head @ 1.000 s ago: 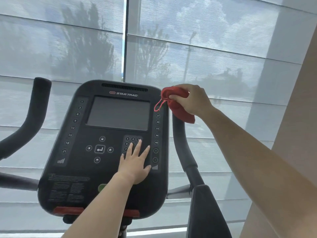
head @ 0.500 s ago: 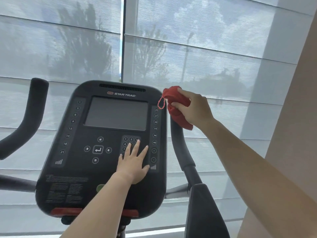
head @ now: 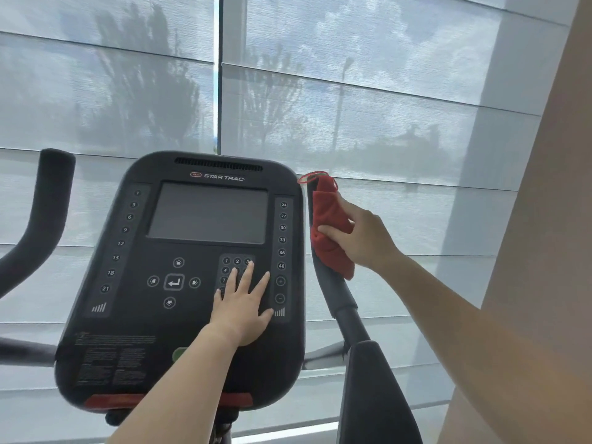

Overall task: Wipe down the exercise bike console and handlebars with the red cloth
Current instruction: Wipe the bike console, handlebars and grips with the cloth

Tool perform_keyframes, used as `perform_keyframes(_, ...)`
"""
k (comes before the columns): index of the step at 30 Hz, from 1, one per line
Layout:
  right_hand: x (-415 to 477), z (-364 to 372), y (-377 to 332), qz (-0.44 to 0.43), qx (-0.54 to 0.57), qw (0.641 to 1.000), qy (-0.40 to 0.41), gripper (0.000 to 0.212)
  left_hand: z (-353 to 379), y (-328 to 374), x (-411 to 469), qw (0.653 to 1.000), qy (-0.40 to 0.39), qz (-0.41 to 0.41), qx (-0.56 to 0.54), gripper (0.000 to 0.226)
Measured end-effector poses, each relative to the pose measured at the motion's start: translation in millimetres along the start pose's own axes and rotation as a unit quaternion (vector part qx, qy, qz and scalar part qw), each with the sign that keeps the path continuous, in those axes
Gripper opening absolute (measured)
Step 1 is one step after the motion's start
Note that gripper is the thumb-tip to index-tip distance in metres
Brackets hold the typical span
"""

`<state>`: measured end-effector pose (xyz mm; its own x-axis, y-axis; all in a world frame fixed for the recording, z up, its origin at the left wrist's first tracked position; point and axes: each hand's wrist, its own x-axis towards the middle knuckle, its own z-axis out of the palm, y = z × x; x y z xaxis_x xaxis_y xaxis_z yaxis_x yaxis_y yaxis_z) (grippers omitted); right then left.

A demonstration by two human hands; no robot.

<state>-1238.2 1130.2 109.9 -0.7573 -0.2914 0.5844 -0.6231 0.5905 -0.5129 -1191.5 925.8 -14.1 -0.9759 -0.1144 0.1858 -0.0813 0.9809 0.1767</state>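
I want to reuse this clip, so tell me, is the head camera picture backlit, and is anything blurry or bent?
Head view: backlit by the shaded window, so the console reads dark; its numbers stay legible. Red cloth and right hand slightly soft. Blind lines tilt from wide-angle distortion.

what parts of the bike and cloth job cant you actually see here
Head view only:
- Right handlebar upper grip: covered by the red cloth and right hand.
- Keypad: several keys under the left hand.
- Console label text: too small to read.
- Left handlebar: cut off by the left frame edge.
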Motion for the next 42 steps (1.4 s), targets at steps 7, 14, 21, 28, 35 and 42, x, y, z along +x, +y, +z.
perform_keyframes(7,-30,-16,28,0.015,0.049,0.994,-0.100,0.024,0,-1,0,1.000,0.004,-0.003,0.002,0.068)
perform_keyframes(14,-52,-15,17,-0.002,-0.054,0.988,-0.144,0.017,-1,-1,1,1.000,0.003,-0.004,-0.011,0.067)
perform_keyframes(21,-83,-36,15,0.012,-0.014,0.985,-0.169,0.025,-1,-5,0,1.000,0.012,0.003,-0.001,0.066)
perform_keyframes(28,-94,-47,16,0.033,0.047,0.988,-0.141,0.021,-4,-7,0,1.000,-0.001,0.005,-0.030,0.064)
perform_keyframes(35,-99,-43,10,0.082,0.097,0.991,-0.035,0.018,-54,34,-11,0.965,0.083,0.064,-0.239,0.056)
perform_keyframes(42,-114,-47,11,0.132,0.207,0.962,-0.121,0.026,-70,68,-61,0.934,0.069,0.159,-0.313,0.043)
